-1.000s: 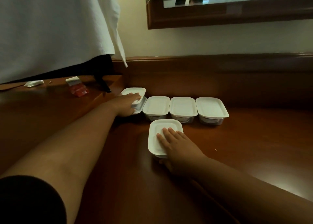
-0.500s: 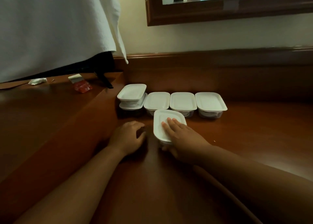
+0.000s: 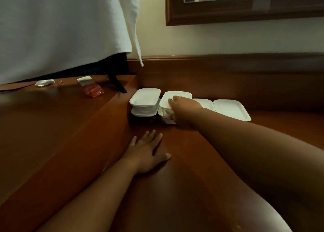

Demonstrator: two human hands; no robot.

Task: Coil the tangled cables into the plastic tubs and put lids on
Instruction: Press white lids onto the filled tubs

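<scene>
Several white-lidded plastic tubs stand in a row against the wooden back panel. At the left, one lidded tub (image 3: 145, 98) sits stacked on another (image 3: 144, 112). My right hand (image 3: 184, 107) grips a lidded tub (image 3: 173, 96), fingers over its lid and thumb on its side, on top of a second tub (image 3: 165, 117) in the row. Further right are two more lidded tubs (image 3: 206, 104) (image 3: 231, 109). My left hand (image 3: 145, 153) rests flat on the wooden surface, fingers spread, holding nothing. No loose cables show.
A raised wooden ledge (image 3: 70, 119) runs along the left with a red packet (image 3: 92, 89), a small white box (image 3: 85, 80) and crumpled paper (image 3: 44, 82). White cloth (image 3: 61, 30) hangs above over a black stand leg (image 3: 116, 82). A framed mirror (image 3: 245, 5) is on the wall.
My right hand carried the near tub up and back onto the second tub in the row. My left hand drew back a little and flattened on the table.
</scene>
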